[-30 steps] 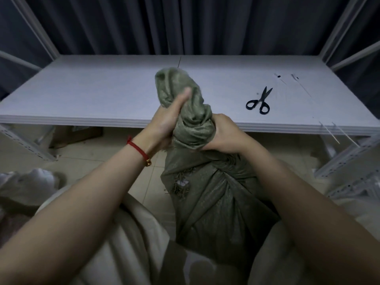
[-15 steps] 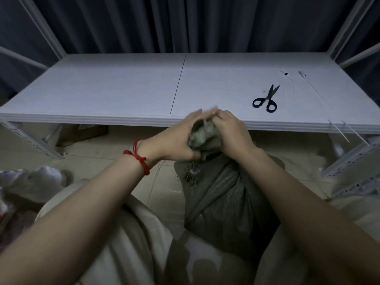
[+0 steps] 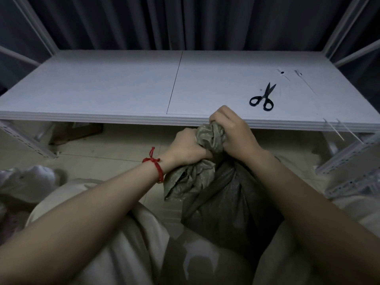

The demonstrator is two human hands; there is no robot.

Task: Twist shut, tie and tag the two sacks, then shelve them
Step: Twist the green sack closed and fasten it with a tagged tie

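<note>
A green woven sack (image 3: 222, 204) stands on the floor between my knees, just in front of the white shelf board (image 3: 115, 87). Its neck is twisted into a tight bunch (image 3: 209, 136). My left hand (image 3: 187, 146) grips the bunch from the left, and the sack's loose end (image 3: 187, 179) hangs down below that wrist. My right hand (image 3: 234, 132) grips the bunch from the right and over its top. Thin white cable ties (image 3: 337, 130) stick out over the shelf's front right edge. More thin ties (image 3: 304, 81) lie at the back right of the shelf.
Black scissors (image 3: 262, 98) lie on the shelf's right half. White metal shelf uprights (image 3: 347, 155) stand at the right and at the left (image 3: 24, 138). A pale cloth bundle (image 3: 28, 179) lies on the floor at the left. Dark curtains hang behind the shelf.
The twisted neck stood tall above the shelf edge a second ago. Both hands have folded it down into a low bunch, and the loose end now hangs below my left wrist.
</note>
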